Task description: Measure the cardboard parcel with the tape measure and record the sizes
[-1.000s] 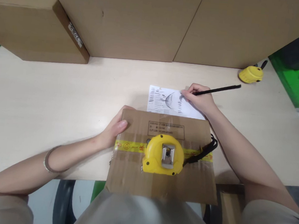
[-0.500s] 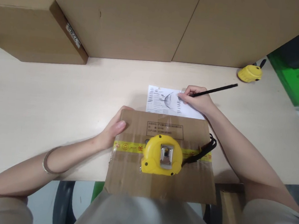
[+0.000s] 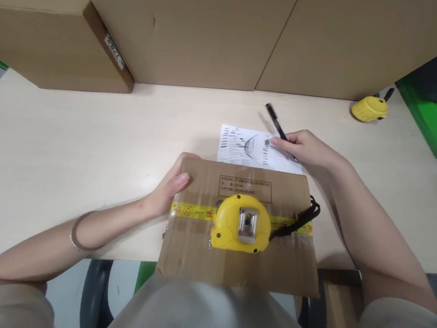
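My left hand (image 3: 166,189) grips the left edge of a cardboard box (image 3: 194,257), thumb on top and fingers hidden beneath. On the box lies a yellow tape measure (image 3: 225,221) with a black wrist strap (image 3: 293,229) trailing right. A strip of yellow printed tape (image 3: 193,211) crosses the box. Beyond the box's far edge is a white sheet of paper (image 3: 238,158) with short black strokes and a hatched, curved drawing. My right hand (image 3: 308,148) is closed on a black pen (image 3: 275,120) over the paper's right side; the pen slants up and left.
A second yellow tape measure (image 3: 368,109) lies at the table's far right. Large cardboard panels (image 3: 215,40) stand along the back, and a cardboard box (image 3: 59,50) is at the back left. The table's near edge (image 3: 132,260) runs just in front of my body.
The pen has swung round in my right hand: its long end pointed right, and now points up and left. My right wrist has turned and shifted slightly right. The left hand keeps its grip.
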### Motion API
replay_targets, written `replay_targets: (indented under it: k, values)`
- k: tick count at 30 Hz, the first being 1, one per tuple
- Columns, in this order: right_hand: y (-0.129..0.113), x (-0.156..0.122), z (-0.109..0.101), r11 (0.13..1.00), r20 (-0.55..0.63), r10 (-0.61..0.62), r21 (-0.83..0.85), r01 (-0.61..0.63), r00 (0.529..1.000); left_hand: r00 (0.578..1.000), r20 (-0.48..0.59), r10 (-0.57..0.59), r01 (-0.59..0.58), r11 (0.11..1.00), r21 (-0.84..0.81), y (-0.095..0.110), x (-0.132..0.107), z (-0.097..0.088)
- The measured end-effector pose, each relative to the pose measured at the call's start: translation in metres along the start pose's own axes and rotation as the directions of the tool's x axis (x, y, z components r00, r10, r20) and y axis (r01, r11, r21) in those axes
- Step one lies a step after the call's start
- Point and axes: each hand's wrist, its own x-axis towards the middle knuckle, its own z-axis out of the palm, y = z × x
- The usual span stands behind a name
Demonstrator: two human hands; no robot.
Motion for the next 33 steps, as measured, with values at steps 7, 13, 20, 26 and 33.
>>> replay_targets:
  k: [7, 13, 20, 26, 33]
  values:
    - [-0.026, -0.009, -0.003, 0.898, -0.201, 0.009, -0.429, -0.096, 0.98, 0.907, -0.139, 0.398, -0.338, 0.884, 0.324, 0.012, 0.002, 0.009]
    - [-0.081, -0.088, -0.008, 0.877, -0.304, -0.42, -0.378, 0.297, 0.855, 0.873, 0.063, 0.484, -0.452, 0.752, 0.48, 0.018, 0.003, 0.004]
    - [-0.124, -0.153, 0.048, 0.718, 0.036, -0.636, -0.337, 0.609, 0.771, 0.897, 0.086, 0.434, -0.439, 0.85, 0.29, 0.006, 0.003, 0.0]
    - [-0.144, -0.143, 0.046, 0.831, 0.172, -0.554, 0.052, 0.554, 0.814, 0.915, 0.036, 0.402, -0.399, 0.886, 0.235, 0.003, 0.005, 0.004]
    - [-0.181, -0.1, 0.049, 0.814, 0.108, -0.578, 0.142, 0.563, 0.809, 0.945, -0.114, 0.305, -0.291, 0.948, 0.128, 0.001, 0.014, 0.011]
